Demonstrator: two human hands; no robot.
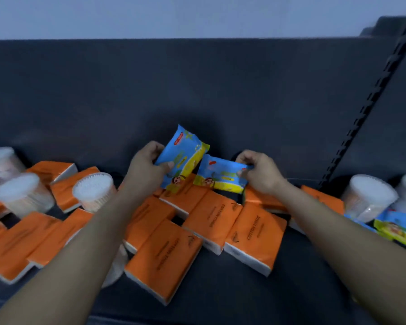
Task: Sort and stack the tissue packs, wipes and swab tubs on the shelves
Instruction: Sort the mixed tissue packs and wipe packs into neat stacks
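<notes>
My left hand point(148, 165) grips a blue and yellow wipes pack point(185, 153), held tilted upright above the shelf. My right hand point(258, 172) pinches the right end of a second wipes pack point(220, 177), which lies nearly flat just above the orange tissue packs point(256, 235). Several orange tissue packs lie scattered across the dark shelf point(220, 296). Clear swab tubs stand at the left point(94, 191) and at the right point(368, 198). More wipes packs point(399, 228) lie at the far right.
A dark back panel point(174, 90) rises behind the shelf. A slotted upright point(370, 109) runs diagonally at the right. Two more swab tubs point(21, 195) stand at the far left among orange packs. Bare shelf shows along the front edge.
</notes>
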